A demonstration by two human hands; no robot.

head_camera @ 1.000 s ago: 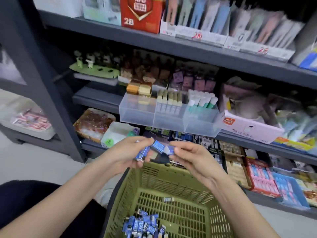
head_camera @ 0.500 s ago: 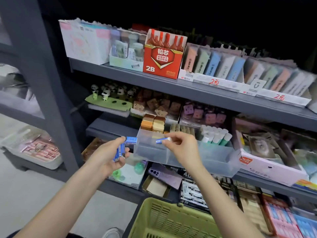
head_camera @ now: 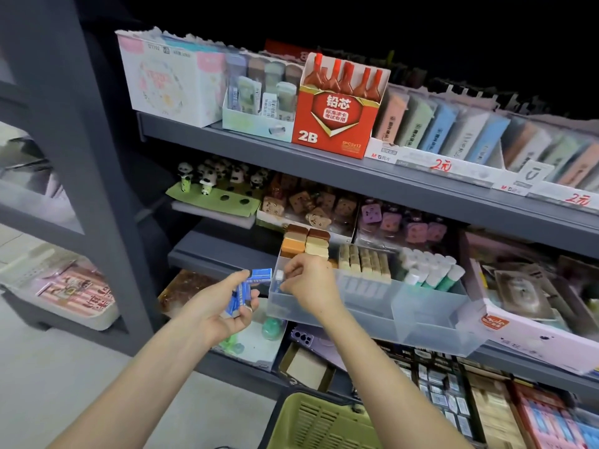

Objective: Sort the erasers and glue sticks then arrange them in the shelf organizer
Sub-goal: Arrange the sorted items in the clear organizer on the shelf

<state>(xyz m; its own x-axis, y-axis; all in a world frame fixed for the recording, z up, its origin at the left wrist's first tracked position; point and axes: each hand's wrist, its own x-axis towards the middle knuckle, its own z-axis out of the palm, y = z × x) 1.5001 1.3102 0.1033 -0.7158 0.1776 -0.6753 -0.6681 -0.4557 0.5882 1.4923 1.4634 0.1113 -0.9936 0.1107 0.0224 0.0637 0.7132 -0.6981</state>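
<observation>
Setting: shop shelf (head_camera: 324,176); clear shelf organizer (head_camera: 421,322) set at its front.
Left hand (head_camera: 214,306): grip curled round spare blue erasers (head_camera: 257,276), held just left of the organizer as ready stock.
Right hand (head_camera: 311,286): grip pinching a single eraser (head_camera: 279,275) at the organizer's leftmost compartment, likely for placing.
Glue sticks (head_camera: 431,270): stood at the organizer's right end.

Red 2B box (head_camera: 334,124) on upper shelf (head_camera: 227,141); panda figures (head_camera: 207,179) one tier lower
</observation>
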